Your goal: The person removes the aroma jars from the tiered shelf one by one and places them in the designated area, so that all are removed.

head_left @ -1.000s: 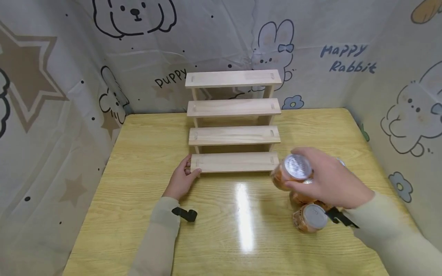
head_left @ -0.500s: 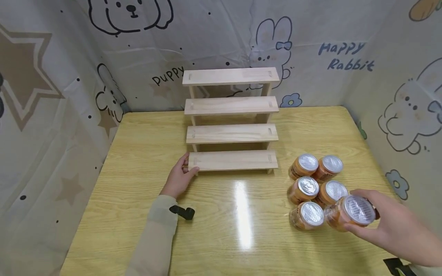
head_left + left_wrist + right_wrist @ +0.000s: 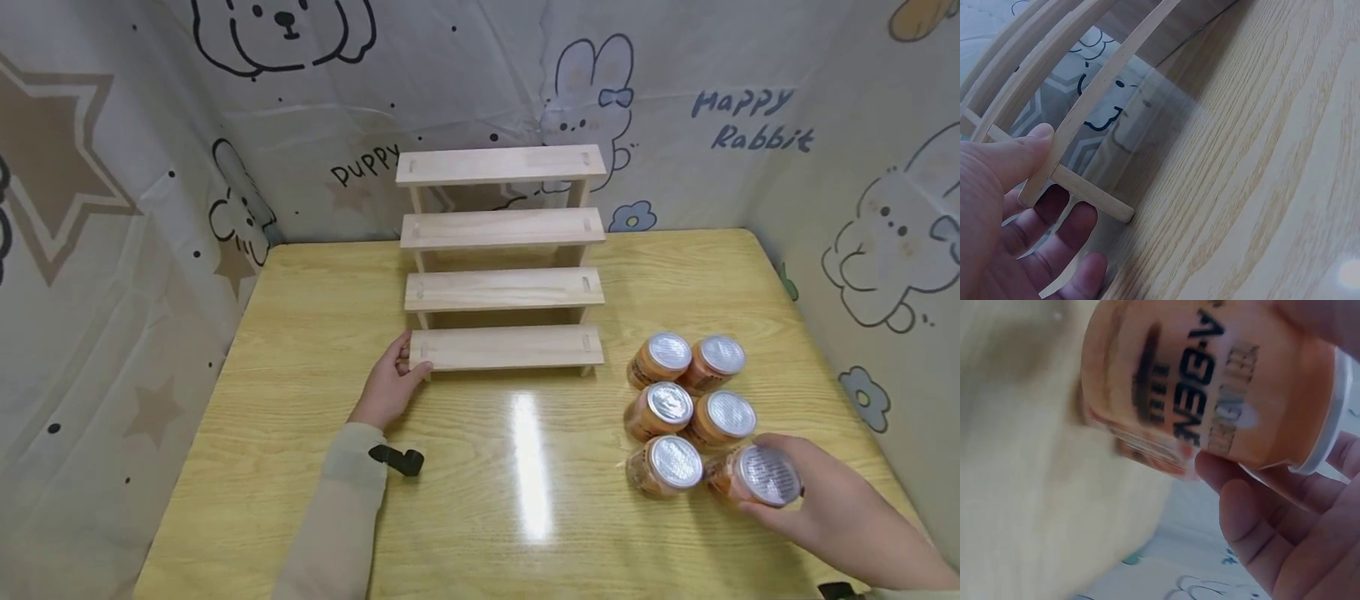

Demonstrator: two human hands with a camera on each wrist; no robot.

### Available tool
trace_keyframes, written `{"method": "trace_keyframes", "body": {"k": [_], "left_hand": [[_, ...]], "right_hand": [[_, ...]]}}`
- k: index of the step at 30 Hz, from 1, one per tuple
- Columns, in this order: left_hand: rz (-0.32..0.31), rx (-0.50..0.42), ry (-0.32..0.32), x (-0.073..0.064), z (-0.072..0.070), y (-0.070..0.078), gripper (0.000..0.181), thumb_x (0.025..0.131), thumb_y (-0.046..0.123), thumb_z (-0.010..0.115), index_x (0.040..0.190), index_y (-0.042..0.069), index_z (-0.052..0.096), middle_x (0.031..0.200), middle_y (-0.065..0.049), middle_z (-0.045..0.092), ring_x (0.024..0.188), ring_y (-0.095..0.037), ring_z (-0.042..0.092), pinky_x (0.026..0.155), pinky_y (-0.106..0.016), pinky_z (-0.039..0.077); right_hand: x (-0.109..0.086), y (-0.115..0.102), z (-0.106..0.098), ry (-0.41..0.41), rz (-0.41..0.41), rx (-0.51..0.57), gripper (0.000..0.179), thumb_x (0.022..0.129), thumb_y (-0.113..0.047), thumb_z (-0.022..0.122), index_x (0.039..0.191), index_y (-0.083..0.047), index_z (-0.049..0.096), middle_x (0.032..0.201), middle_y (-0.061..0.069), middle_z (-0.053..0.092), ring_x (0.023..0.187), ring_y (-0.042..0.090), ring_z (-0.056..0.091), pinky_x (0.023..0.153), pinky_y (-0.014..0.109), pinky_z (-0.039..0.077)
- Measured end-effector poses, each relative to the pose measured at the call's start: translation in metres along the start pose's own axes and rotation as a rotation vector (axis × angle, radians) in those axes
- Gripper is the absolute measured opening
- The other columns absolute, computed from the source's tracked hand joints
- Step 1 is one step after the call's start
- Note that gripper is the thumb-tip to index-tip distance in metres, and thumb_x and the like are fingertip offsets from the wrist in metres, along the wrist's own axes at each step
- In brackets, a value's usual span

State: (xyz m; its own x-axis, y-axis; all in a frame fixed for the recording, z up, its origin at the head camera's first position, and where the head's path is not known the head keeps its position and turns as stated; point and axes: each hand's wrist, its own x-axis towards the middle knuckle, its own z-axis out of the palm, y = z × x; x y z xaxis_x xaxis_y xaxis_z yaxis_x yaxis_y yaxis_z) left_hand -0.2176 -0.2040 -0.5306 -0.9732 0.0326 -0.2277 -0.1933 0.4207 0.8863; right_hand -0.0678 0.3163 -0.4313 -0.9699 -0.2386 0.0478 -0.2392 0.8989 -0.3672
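A four-step wooden display rack [image 3: 504, 290] stands at the middle of the table. My left hand [image 3: 386, 385] pinches the left end of its lowest shelf [image 3: 504, 347]; in the left wrist view the thumb [image 3: 1040, 132] lies on top with fingers beneath. At the right, my right hand [image 3: 832, 508] grips a jar [image 3: 765, 477] with orange contents and a silver lid, beside the other jars. Dark lettering shows on that jar in the right wrist view, where fingers [image 3: 1241, 515] wrap round it.
Several like jars stand close together right of the rack, among them a front one [image 3: 666, 467] and a back one [image 3: 716, 364]. A cloth with cartoon drawings [image 3: 480, 83] hangs behind and at both sides of the wooden table [image 3: 315, 300].
My right hand has carried the jar from near the rack's lowest shelf to the front right, then slightly lower beside the other jars. The left hand keeps its hold on the shelf.
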Motion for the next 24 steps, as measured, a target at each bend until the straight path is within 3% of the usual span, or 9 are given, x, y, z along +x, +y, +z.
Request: {"method": "trace_keyframes", "body": {"k": [5, 11, 19, 24], "left_hand": [[-0.008, 0.005, 0.000, 0.000, 0.000, 0.001, 0.078, 0.100, 0.028, 0.067, 0.162, 0.015, 0.021, 0.135, -0.011, 0.048, 0.104, -0.022, 0.052, 0.081, -0.032, 0.046], [-0.016, 0.014, -0.004, 0.000, -0.001, -0.002, 0.078, 0.100, 0.030, 0.066, 0.162, 0.015, 0.021, 0.136, -0.010, 0.047, 0.103, -0.021, 0.050, 0.080, -0.031, 0.045], [-0.017, 0.017, 0.003, -0.001, -0.002, -0.004, 0.078, 0.100, 0.028, 0.066, 0.162, 0.013, 0.021, 0.134, -0.010, 0.049, 0.103, -0.021, 0.052, 0.080, -0.030, 0.045], [-0.005, 0.029, 0.004, -0.002, -0.001, -0.002, 0.077, 0.100, 0.029, 0.066, 0.162, 0.013, 0.022, 0.134, -0.011, 0.049, 0.099, -0.021, 0.050, 0.077, -0.030, 0.044]], "right_hand": [[-0.001, 0.002, 0.018, -0.034, 0.033, 0.022, 0.071, 0.066, -0.036, 0.096, 0.117, 0.000, 0.061, 0.108, 0.017, 0.068, 0.095, 0.034, 0.066, 0.070, 0.043, 0.054], [0.001, 0.006, 0.028, -0.114, 0.129, 0.056, 0.081, 0.074, -0.042, 0.090, 0.128, 0.007, 0.054, 0.121, 0.031, 0.060, 0.107, 0.049, 0.059, 0.083, 0.063, 0.049], [0.003, 0.006, 0.035, -0.107, 0.124, 0.066, 0.085, 0.076, -0.045, 0.088, 0.133, 0.006, 0.052, 0.127, 0.033, 0.057, 0.114, 0.052, 0.054, 0.087, 0.065, 0.044], [0.005, 0.002, 0.017, -0.187, 0.218, 0.041, 0.087, 0.087, -0.056, 0.074, 0.139, 0.008, 0.046, 0.128, 0.033, 0.056, 0.108, 0.050, 0.058, 0.078, 0.060, 0.050]]}}
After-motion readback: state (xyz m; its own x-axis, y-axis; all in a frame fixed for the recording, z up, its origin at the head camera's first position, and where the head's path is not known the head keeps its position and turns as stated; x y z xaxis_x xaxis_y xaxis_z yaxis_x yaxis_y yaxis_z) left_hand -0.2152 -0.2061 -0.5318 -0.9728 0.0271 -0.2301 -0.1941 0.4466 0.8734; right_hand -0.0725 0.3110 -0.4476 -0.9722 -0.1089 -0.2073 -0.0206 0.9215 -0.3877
